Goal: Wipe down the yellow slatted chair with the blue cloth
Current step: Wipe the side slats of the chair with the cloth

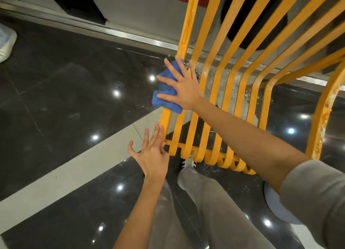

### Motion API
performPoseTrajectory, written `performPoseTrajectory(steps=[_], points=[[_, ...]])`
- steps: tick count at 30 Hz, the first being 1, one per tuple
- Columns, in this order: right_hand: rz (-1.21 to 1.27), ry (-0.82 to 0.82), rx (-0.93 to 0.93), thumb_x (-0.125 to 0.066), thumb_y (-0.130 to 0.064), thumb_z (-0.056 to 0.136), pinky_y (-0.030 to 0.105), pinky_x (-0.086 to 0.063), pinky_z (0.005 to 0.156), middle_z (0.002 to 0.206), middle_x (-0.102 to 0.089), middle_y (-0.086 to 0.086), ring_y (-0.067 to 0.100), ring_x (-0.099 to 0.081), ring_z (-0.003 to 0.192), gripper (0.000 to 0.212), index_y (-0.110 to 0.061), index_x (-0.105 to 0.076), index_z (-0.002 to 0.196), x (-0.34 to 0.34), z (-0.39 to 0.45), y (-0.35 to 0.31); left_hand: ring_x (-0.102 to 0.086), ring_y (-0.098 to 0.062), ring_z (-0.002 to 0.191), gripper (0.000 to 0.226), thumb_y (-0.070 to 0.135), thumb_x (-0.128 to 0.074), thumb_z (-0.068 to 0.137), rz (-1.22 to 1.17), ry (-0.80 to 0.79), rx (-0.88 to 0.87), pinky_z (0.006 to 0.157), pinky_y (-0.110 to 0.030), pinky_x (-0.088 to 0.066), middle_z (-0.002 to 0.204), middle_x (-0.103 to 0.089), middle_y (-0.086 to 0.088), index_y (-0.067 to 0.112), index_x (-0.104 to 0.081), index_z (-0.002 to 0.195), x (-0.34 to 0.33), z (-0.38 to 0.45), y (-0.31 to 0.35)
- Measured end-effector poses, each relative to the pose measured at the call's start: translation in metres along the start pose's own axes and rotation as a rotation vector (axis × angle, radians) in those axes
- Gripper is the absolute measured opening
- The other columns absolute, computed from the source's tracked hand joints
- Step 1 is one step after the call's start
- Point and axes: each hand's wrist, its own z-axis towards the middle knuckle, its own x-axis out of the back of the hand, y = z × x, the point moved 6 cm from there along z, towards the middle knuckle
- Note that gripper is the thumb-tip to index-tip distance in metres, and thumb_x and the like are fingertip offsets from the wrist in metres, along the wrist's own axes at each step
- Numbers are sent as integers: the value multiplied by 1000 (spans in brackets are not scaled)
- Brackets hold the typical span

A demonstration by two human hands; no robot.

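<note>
Nearest the camera: grey trouser legs (205,202) over glossy black floor tiles (56,80).
Left hand: left hand (152,155), fingers spread, fingertips touching the seat's outermost slat near the front edge.
Right hand: right hand (183,86), fingers straight, pressing the crumpled blue cloth (165,92) flat against the seat's left slats.
Chair: yellow slatted metal chair (242,77), scuffed paint, backrest rising beyond.

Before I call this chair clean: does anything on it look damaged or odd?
Yes. The yellow slatted chair has chipped, flaking paint along its rightmost slat and whitish scuffs on the leftmost slat above the blue cloth. Wiping may not remove those.
</note>
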Motion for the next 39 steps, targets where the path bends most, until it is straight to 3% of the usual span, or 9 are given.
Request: performPoseTrajectory(steps=[4,8,14,20,26,29,32,36,39], points=[[34,-91,19,-38,-73,88,59,-5,119,160,-18,16,40,-2,148,74,-24,-46,144,-17,-24,-36,-48,-20,135,59,9,-68,83,-17,2,16,108,-60,-21,134,-60,12,29,-56,137,0,-2,2],[72,-179,330,-39,-55,97,54,-10,120,157,-30,12,35,-12,149,54,-23,-50,139,-17,-46,-32,-50,-22,134,59,10,-71,82,-22,13,12,106,-61,-24,131,-63,11,29,-57,136,3,-2,2],[103,-92,21,-40,-43,96,54,-7,119,143,-51,10,37,-24,145,46,-20,-62,129,-12,-7,-15,-45,-22,137,57,12,-66,87,1,1,-7,108,-58,-17,139,-56,11,29,-53,140,-1,-2,0],[243,-193,314,-49,-28,95,43,-1,121,150,-43,11,31,-22,146,43,-18,-55,136,-17,-69,-49,-45,-22,137,57,14,-64,88,20,44,-32,106,-58,-21,140,-56,11,28,-50,142,-4,-9,1],[241,-50,-9,-45,-30,93,58,-15,118,145,-48,13,36,-29,144,43,-13,-61,130,-18,-44,-46,-49,-20,134,40,31,-53,99,42,129,-57,110,-58,-16,138,-56,13,30,-54,139,-7,-22,-7],[273,-118,173,-50,-22,95,51,-8,121,152,-40,11,32,-20,147,42,-17,-54,137,-27,-91,-74,-60,-18,122,30,34,-57,97,2,216,-45,110,-54,-17,120,-70,11,27,-67,123,-5,-29,-13],[252,-139,301,-60,-20,94,50,-13,120,155,-36,7,30,-20,148,48,-20,-50,141,-22,-101,-63,-67,-13,102,25,31,-66,90,-169,238,22,112,-50,-21,105,-74,8,23,-72,113,-8,-30,-24],[233,-1,-55,-40,-35,96,52,-14,120,152,-40,8,30,-23,147,46,-17,-55,136,-18,-52,-39,-69,-15,74,29,22,-72,88,-406,175,106,117,-46,-21,101,-74,4,14,-69,115,-12,-24,-26],[333,26,-113,-44,-27,96,51,-9,121,153,-38,11,32,-19,148,44,-13,-55,136,-29,-76,-69,-69,-13,77,26,21,-73,87,-398,146,123,117,-46,-22,99,-73,5,13,-69,112,-14,-24,-26]])
